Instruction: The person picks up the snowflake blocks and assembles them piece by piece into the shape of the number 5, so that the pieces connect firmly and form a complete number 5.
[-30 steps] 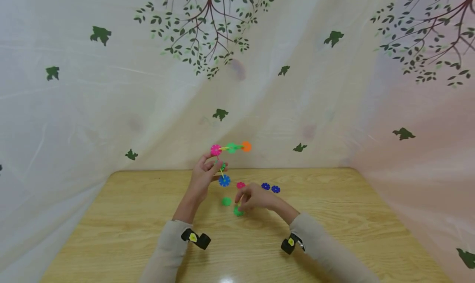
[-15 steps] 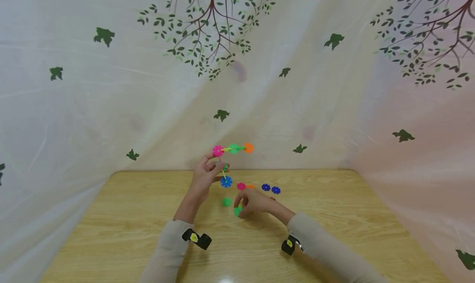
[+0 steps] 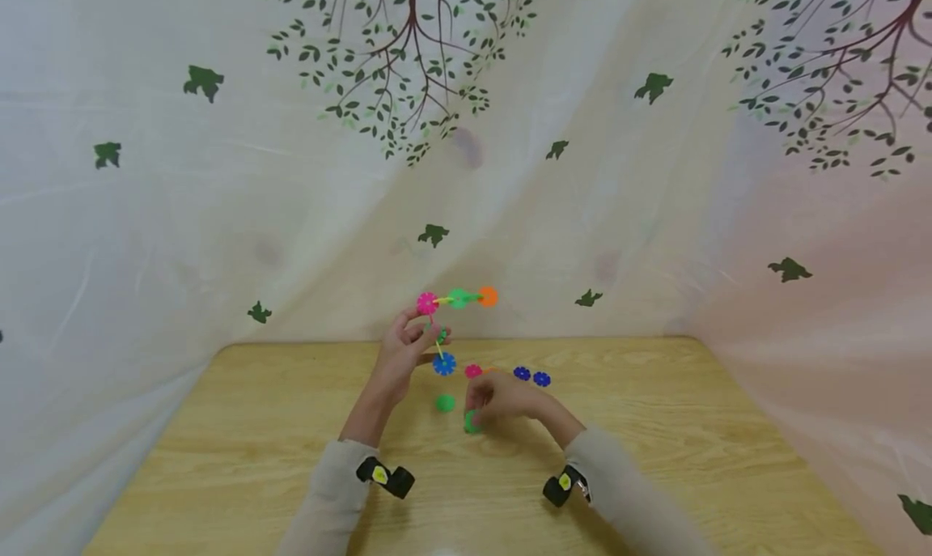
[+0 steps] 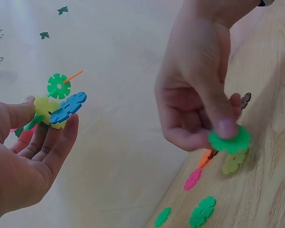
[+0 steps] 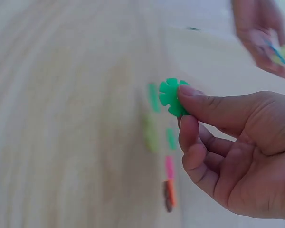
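My left hand holds up a chain of notched plastic discs slotted edge to edge, in the left half of the left wrist view. A blue disc is at its lower end. At the top, a pink disc leads right to a green and an orange disc. Thumb and index finger of my right hand pinch a loose green disc, apart from the chain and in front of the table. Fingers partly cover the chain's middle.
Loose discs lie on the wooden table: green, pink, two dark blue, yellow-green, orange and brown. A pale sheet with printed leaves hangs behind the table.
My right hand has shifted slightly right, and its fingers have drawn closer together. It now covers most of the orange disc lying behind it. The left hand keeps the chain nearly still.
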Tool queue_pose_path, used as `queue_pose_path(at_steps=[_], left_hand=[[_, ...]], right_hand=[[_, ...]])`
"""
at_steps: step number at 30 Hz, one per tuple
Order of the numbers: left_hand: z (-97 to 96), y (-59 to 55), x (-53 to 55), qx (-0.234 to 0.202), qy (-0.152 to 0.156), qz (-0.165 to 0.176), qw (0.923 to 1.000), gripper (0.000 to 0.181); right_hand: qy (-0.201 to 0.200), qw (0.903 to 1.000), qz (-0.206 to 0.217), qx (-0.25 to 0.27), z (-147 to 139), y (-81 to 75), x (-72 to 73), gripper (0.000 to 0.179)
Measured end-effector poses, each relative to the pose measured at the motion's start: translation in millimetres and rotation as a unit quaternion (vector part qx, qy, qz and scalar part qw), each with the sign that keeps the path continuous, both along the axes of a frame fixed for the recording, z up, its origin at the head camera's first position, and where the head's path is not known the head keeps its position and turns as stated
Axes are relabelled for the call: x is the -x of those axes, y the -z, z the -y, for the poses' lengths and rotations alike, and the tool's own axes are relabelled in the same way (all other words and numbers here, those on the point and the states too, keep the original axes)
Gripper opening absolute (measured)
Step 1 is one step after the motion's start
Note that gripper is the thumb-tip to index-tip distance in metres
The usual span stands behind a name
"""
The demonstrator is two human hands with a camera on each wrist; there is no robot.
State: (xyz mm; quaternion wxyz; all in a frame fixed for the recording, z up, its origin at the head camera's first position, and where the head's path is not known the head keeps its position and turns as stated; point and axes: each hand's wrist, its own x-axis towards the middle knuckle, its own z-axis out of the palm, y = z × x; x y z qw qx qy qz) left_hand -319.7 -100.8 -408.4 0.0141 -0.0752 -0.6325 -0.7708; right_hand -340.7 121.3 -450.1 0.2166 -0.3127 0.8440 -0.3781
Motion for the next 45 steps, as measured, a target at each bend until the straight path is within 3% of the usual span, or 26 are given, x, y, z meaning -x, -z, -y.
queue_pose_path(at_steps=[5, 10, 14, 30, 45], left_hand=[[-2.1, 3.0, -2.1, 0.013, 0.005, 0.003, 0.9999, 0.038], [-6.2, 2.8, -3.9, 0.013, 0.019, -0.004, 0.9997, 0.035], [-9.3, 1.6, -6.1, 0.011, 0.022, -0.01, 0.9997, 0.035], [-22.6, 1.4, -11.1, -0.047, 0.017, -0.011, 0.9987, 0.035], [-27.0, 0.4, -12.3, -0.055, 0.034, 0.003, 0.9979, 0.039]], right_hand=[[0.051, 0.995, 0.018, 0.083, -6.8, -13.2, -0.1, 0.015], [0.096, 0.979, 0.019, 0.179, -6.2, -29.5, -6.1, 0.02], [0.113, 0.969, 0.015, 0.219, -4.6, -36.6, -13.7, 0.018], [0.124, 0.9583, -0.019, 0.257, 0.2, -40.7, -25.1, 0.016], [0.14, 0.9511, -0.073, 0.265, 6.8, -41.4, -29.7, 0.013]])
